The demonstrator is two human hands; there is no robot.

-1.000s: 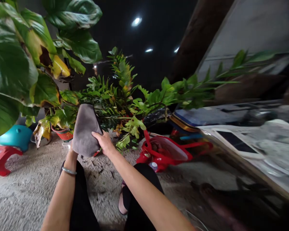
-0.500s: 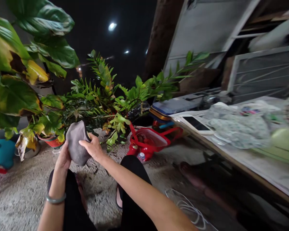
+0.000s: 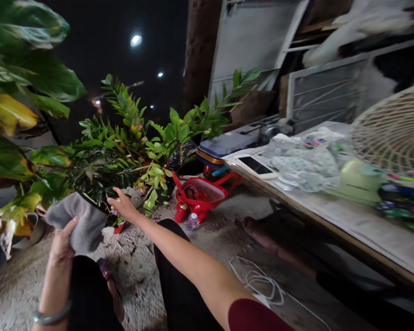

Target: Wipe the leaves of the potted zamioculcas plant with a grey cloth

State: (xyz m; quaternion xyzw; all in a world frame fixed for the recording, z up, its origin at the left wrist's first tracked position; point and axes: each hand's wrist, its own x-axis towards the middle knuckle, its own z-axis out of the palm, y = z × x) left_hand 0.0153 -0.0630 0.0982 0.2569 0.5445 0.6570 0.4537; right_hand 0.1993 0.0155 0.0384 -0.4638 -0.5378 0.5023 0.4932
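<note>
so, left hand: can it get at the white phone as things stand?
Probably not: the left hand is taken up with the grey cloth, and in this view the right hand and the red container lie between it and the white phone on the table.

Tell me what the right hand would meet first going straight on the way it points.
Probably the green leaves beyond the fingertips of the right hand. The grey cloth lies close beside that line, so its edge might get brushed first; depth is hard to judge here.
</note>
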